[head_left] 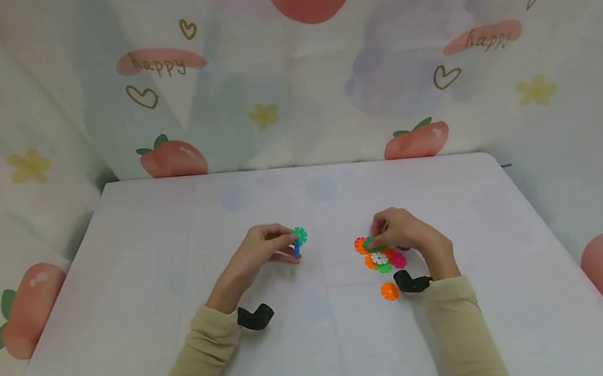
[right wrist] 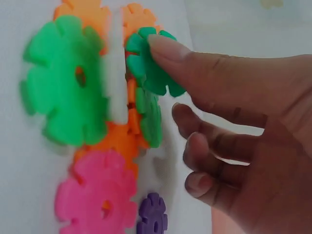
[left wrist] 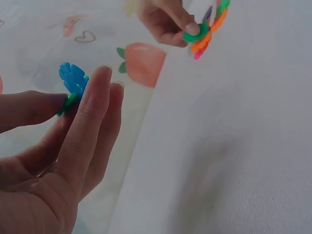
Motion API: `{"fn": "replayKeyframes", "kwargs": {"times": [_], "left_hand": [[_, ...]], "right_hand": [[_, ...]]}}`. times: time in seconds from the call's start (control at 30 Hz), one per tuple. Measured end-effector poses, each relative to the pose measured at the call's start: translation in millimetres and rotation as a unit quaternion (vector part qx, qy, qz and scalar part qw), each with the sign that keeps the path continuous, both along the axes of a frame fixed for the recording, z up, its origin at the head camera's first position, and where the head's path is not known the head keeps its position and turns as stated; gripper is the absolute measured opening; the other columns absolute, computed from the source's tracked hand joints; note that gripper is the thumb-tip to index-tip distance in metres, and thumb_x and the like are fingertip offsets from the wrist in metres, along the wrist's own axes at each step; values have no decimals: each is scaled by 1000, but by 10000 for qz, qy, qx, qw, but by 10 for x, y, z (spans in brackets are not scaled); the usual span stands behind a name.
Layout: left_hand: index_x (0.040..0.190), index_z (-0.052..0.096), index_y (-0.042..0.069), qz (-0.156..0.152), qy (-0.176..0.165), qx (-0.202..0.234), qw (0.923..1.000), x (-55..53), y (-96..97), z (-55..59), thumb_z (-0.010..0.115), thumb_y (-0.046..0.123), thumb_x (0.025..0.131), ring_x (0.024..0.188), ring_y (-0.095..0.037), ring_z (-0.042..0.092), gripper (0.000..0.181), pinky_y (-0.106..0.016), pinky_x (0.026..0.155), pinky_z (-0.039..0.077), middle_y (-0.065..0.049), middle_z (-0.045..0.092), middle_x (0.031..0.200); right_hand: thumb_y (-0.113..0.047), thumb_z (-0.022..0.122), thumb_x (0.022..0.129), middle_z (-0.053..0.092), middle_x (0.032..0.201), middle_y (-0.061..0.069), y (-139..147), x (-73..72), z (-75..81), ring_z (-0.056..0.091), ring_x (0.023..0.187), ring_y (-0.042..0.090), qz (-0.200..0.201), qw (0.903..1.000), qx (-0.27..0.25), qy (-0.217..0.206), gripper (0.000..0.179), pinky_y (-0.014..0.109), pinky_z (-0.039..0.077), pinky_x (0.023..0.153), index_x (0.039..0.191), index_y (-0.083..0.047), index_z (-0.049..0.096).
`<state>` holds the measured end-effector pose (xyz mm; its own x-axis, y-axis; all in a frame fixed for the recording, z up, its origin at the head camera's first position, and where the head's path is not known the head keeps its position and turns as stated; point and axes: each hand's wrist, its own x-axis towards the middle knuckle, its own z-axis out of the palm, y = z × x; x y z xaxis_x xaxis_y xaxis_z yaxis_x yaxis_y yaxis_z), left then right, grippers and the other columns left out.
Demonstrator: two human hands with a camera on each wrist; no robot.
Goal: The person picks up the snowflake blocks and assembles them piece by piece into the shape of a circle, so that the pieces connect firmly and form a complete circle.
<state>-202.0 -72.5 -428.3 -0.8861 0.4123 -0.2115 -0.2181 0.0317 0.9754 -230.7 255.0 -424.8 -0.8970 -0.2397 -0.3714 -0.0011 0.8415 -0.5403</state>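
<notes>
Held the left grip [head_left: 263, 246] at about nine o'clock from the right one, over the white table [head_left: 277, 354], with thumb and fingers clamped on a green disc [head_left: 300, 235] and a blue disc [head_left: 296, 249] — notched at the rim, touching one another; could not tell whether slotted together. Clamped the right grip [head_left: 405, 231] on a darker green disc [right wrist: 156, 66], tilted, with the thumb flat on its face; could not make out the finger behind it. Curled three other fingers loosely below, in the right wrist view. Had a close cluster of flower-shaped discs just beside that grip: a white disc [head_left: 380, 258] near the middle, orange discs [head_left: 370, 262] at nine o'clock from it, a pink disc [head_left: 397, 258] at three, a light green disc [head_left: 384, 267] at six, and a purple disc [right wrist: 152, 209] also near three, mostly hidden in the head view. Had a lone orange disc [head_left: 389, 291] farther out at six o'clock — apart from the cluster, near the right wrist's black mount [head_left: 411, 281]. Wore beige sleeves [head_left: 188, 371] and a second black mount [head_left: 255, 318] at the left wrist. Faced, toward twelve o'clock, a cloth backdrop [head_left: 316, 73] printed with strawberries, yellow flowers and "happy".
</notes>
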Motion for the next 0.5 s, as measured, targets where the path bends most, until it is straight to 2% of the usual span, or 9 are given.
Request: {"fn": "replayKeyframes", "kwargs": {"times": [0.13,0.3,0.5], "left_hand": [[109,67,-8,-98,-57,84,9999,30,20,-13,63,11,102,80,-22,75,21,-41,84,62,-27,70,101],[108,68,-8,-179,23,70,9998,44,44,-12,61,11,102,80,-22,74,21,-42,84,62,-37,66,109],[108,68,-7,-185,-50,53,9998,28,61,-39,63,11,102,82,-21,74,20,-42,83,63,-36,66,109]], "right_hand": [[-24,81,89,62,89,6,-19,15,-14,54,81,21,0,9995,-107,296,21,31,46,66,93,-8,66],[-20,76,94,67,90,7,-96,-4,-12,61,79,21,110,9964,-378,745,15,32,51,72,98,-8,68],[-14,73,96,71,93,6,-252,12,24,64,84,21,193,9909,-854,1023,9,33,56,78,103,-8,70]]}}
